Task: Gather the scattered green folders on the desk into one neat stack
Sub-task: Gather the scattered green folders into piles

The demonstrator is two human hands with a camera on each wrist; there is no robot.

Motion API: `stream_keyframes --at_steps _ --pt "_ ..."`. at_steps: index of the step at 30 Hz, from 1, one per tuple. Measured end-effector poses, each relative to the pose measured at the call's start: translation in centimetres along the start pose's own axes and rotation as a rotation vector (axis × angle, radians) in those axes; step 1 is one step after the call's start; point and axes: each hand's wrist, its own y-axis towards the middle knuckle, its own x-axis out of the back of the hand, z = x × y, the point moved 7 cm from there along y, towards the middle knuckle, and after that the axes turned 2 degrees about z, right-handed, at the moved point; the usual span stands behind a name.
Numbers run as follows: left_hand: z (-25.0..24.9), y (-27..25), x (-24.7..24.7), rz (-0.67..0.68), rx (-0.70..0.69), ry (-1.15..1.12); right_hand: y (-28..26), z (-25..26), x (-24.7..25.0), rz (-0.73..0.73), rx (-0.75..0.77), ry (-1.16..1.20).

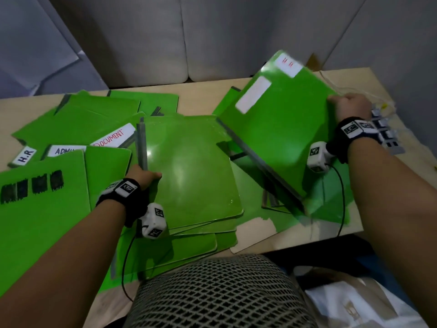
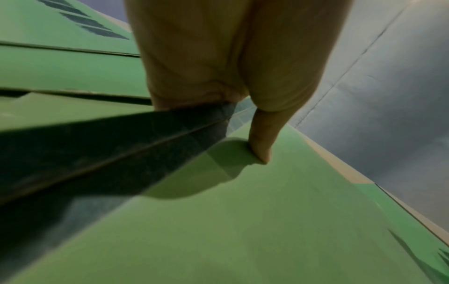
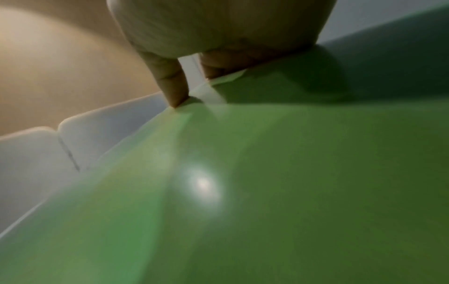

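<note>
My right hand (image 1: 350, 107) pinches the right edge of a green folder (image 1: 279, 129), thumb on top, fingers curled underneath, and the folder hangs tilted above the right half of the desk (image 1: 203, 100). It carries a blank white label (image 1: 253, 94) and, at its far corner, a white tab (image 1: 289, 63) with red marks too blurred to read. In the right wrist view my fingertips (image 3: 177, 96) nip that glossy edge.

My left hand (image 1: 144, 174) grips the dark spine (image 1: 142, 145) of the centre pile (image 1: 189, 171), thumb lying on the top cover and fingers wrapped over the edge; the left wrist view shows the thumb (image 2: 262, 140) pressed flat on green. That pile sits mid-desk, a few folders deep, edges not quite square.

To the left, more folders lie fanned and overlapping: one tab reads "DOCUMENT" (image 1: 113, 138) in red, one "ADMI…" (image 1: 63, 150) partly covered, one "H.R" (image 1: 23, 156). The nearest left folder (image 1: 42, 209) bears four black scribbled blocks. More green sheets lie beneath the raised folder. A mesh chair back (image 1: 217, 292) sits at the bottom edge.
</note>
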Motion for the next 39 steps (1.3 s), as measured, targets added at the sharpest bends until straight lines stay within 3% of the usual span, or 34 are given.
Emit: stream_keyframes --at_steps 2,4,10,15,18,21,24,25,27,29,31,35,39 --pt "-0.3 -0.2 -0.1 0.005 -0.014 -0.011 0.2 0.5 0.7 -0.027 -0.029 0.003" --pt "-0.8 -0.4 -0.3 0.02 -0.031 -0.032 -0.4 1.4 -0.6 0.037 -0.071 -0.048" --pt "-0.7 -0.2 -1.4 0.123 0.03 -0.263 -7.1 1.7 -10.1 0.33 -0.148 -0.093" --pt "0.6 0.4 -2.3 0.145 0.057 -0.271 -13.1 -0.2 -17.0 0.54 -0.096 -0.192" --pt "0.6 0.4 -2.5 0.081 0.016 -0.192 -15.7 -0.1 -19.1 0.595 0.057 -0.294" --pt "0.5 0.3 -2.6 0.021 0.005 -0.108 -17.2 0.6 -19.7 0.638 0.309 -0.449" --pt "0.3 0.4 -3.0 0.025 0.032 -0.091 -15.6 0.9 -17.1 0.474 0.42 -0.508" --pt "0.1 0.3 -3.0 0.024 0.022 -0.102 -14.6 0.6 -15.8 0.403 0.399 -0.553" --pt "-0.1 0.4 -3.0 0.013 0.015 -0.095 -12.4 -1.6 -13.8 0.383 0.219 -0.585" --pt "-0.3 0.5 -3.1 0.01 0.006 -0.083 -10.7 -4.9 -13.1 0.453 -0.006 -0.542" --pt "-0.2 0.9 -3.0 0.014 0.009 -0.069 -10.5 -7.3 -13.6 0.569 -0.076 -0.541" --pt "-0.9 0.9 -2.8 0.005 -0.008 -0.023 -12.4 -8.1 -15.2 0.689 0.141 -0.733" --pt "-2.0 0.9 -2.7 0.005 -0.038 0.039 -14.7 -6.8 -15.8 0.752 0.33 -0.732"
